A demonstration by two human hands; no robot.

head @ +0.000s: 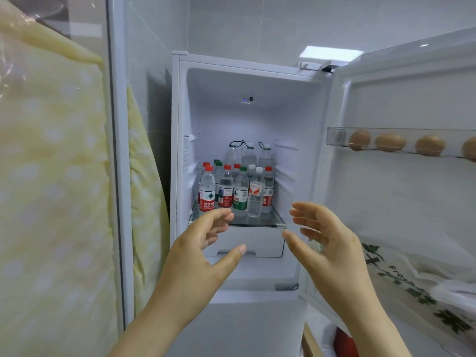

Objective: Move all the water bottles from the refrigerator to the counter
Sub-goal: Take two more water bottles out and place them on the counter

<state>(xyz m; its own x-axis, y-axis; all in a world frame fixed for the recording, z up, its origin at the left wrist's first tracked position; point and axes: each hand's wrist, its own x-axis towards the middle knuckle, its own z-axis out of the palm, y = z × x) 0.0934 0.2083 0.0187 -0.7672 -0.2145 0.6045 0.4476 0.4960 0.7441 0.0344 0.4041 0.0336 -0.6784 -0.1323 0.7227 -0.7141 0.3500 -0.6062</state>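
Inside the open white refrigerator (180, 104), several water bottles stand on a glass shelf (268, 224). At the front left is a red-capped, red-labelled bottle (206, 189); beside it are a green-labelled bottle (240, 193) and a clear white-capped bottle (255, 197). Three taller bottles (248, 155) with cord loops stand at the back. My left hand (203, 243) and my right hand (322, 235) are raised in front of the shelf, fingers spread and relaxed, holding nothing and touching no bottle.
The fridge door (401, 202) stands open on the right, with several eggs (360, 139) in its clear rack and a printed plastic bag (412, 292) in the lower bin. A white drawer (257, 243) sits under the shelf. Yellow dotted fabric (51, 176) hangs at the left.
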